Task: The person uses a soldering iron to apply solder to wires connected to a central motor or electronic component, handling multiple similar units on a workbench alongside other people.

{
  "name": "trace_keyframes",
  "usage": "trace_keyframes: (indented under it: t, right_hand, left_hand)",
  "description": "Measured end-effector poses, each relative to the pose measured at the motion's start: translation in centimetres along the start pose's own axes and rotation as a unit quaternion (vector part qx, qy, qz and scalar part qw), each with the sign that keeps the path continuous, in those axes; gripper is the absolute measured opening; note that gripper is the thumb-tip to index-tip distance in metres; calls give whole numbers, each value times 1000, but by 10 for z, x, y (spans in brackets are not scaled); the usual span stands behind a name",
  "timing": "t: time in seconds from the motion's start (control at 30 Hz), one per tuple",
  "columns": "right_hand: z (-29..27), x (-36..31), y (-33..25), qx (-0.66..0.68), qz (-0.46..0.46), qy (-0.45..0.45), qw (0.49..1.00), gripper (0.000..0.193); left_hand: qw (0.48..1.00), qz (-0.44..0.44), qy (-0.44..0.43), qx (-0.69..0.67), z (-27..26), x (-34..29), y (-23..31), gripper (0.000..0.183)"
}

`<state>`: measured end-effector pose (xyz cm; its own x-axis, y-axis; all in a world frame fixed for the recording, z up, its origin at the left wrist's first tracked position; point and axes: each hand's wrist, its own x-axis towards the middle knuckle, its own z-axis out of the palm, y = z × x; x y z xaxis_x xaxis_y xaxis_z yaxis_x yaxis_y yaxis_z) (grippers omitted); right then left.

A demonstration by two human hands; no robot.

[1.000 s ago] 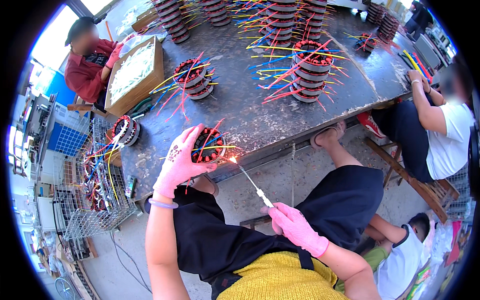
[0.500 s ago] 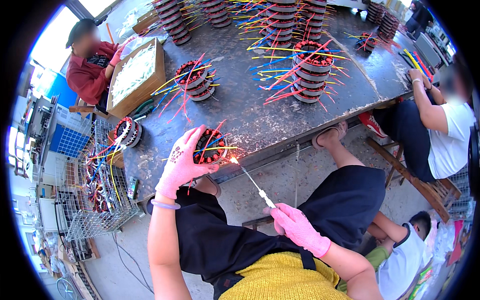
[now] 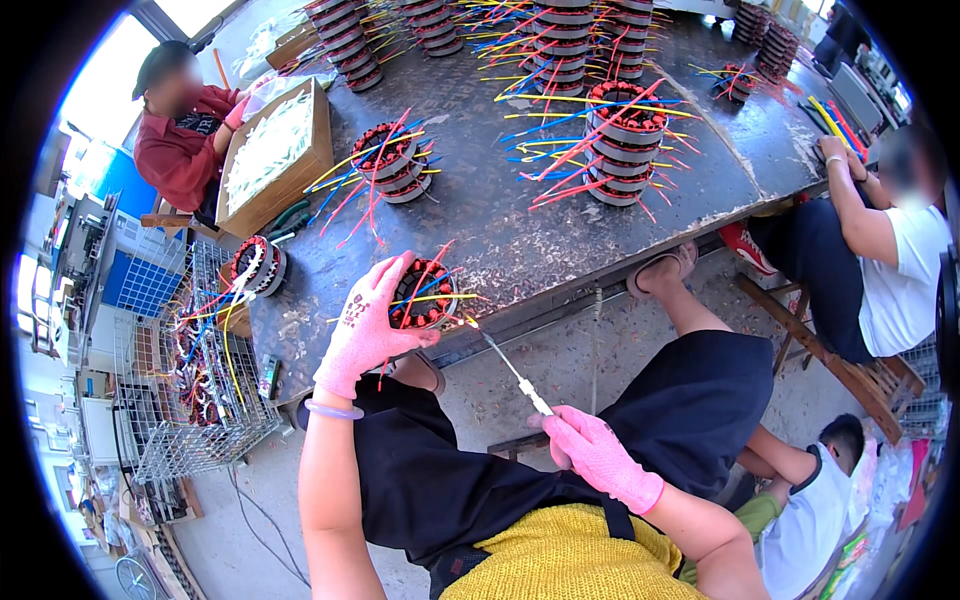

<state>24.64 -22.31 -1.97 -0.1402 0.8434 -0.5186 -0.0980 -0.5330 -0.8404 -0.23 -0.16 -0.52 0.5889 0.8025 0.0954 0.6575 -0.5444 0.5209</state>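
My left hand (image 3: pixel 367 325), in a pink glove, grips a round motor stator (image 3: pixel 428 296) with copper windings and red, yellow and blue wires, held at the near edge of the dark worktable (image 3: pixel 520 235). My right hand (image 3: pixel 597 457), also in a pink glove, is closed on a thin white tool (image 3: pixel 512 370). The tool's tip touches the stator's right side, where a small bright flame or spark shows.
Stacks of stators with coloured wires (image 3: pixel 620 140) stand across the table. A wooden box of white sleeves (image 3: pixel 275 150) sits at the left. A wire basket of stators (image 3: pixel 190 370) stands on the floor. Other people sit at the left (image 3: pixel 180 130) and right (image 3: pixel 890 240).
My left hand has tilted the stator slightly. My right hand with the tool has stayed at the stator's right side.
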Motion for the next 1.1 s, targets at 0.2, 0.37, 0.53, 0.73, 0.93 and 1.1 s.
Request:
trace_keyframes:
  t: [0.2,0.37,0.53,0.73,0.93,1.1]
  right_hand:
    - [0,0,2,0,-7,0,1000,35]
    - [1,0,-1,-1,9,4,1000,36]
    - [1,-1,-2,2,13,4,1000,36]
    - [-4,0,7,30,34,-1,999,36]
    - [-2,-2,5,27,26,0,999,37]
    - [-1,0,3,15,27,-6,1000,38]
  left_hand:
    - [1000,4,4,2,1,0,-1,101]
    - [1000,2,3,6,1,0,-2,101]
    - [1000,-6,-2,3,1,0,-1,101]
    - [1000,4,12,5,2,0,-1,100]
    - [1000,3,14,9,-1,1,6,100]
    - [1000,0,15,6,1,1,4,100]
